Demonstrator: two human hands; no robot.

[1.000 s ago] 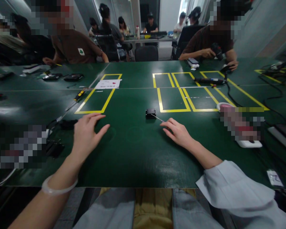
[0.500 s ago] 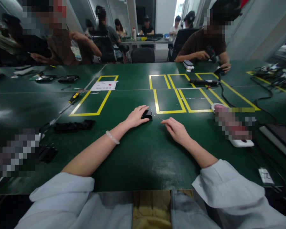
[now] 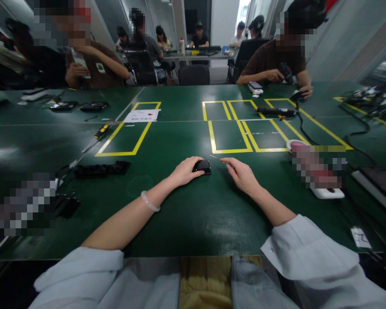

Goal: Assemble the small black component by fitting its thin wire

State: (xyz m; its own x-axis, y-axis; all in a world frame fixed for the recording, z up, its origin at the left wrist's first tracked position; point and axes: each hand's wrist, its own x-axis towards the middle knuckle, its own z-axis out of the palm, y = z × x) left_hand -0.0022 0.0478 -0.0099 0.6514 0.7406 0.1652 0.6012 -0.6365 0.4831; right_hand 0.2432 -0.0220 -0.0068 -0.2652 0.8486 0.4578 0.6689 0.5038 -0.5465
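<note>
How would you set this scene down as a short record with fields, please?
Left hand: grips the block
Right hand: holds a thin tool, tip near the block
Block: black, on the green table
Paper: white, across the left outline of yellow tape
Screwdriver: black and yellow handle, left of that outline

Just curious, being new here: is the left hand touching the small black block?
Touching. The head view shows the left hand clasped around one end of the black block.
</note>
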